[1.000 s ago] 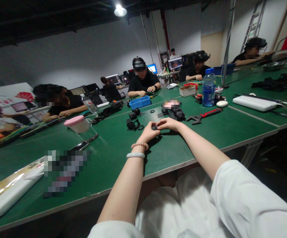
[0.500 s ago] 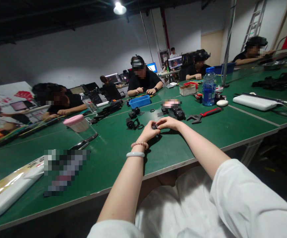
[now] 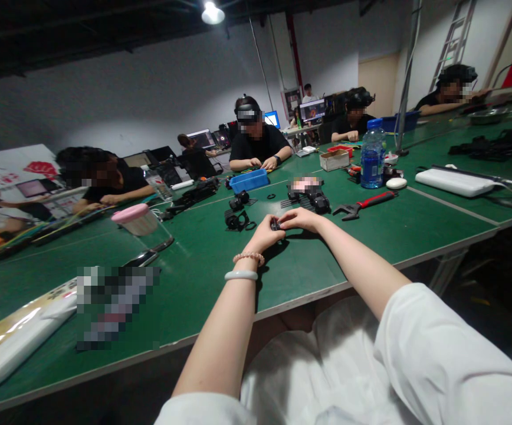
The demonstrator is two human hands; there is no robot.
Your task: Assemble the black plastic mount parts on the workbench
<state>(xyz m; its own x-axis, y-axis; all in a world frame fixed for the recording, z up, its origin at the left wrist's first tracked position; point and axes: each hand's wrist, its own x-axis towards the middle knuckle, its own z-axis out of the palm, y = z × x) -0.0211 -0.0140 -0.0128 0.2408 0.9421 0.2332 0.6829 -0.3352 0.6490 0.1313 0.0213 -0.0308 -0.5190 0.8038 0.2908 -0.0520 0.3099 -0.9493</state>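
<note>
Apparently for steadiness, the left hand (image 3: 265, 235) and right hand (image 3: 304, 221) together pinch a small black part (image 3: 275, 225), an adjustable wrench (image 3: 366, 203) to their right, perhaps for easy reach.

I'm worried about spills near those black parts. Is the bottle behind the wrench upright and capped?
Upright and capped: the bottle stands on the green table, blue cap on top. Tightness cannot be seen.

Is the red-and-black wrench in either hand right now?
No, the wrench lies on the green table, while the left hand and right hand have their fingers on a small dark part.
</note>
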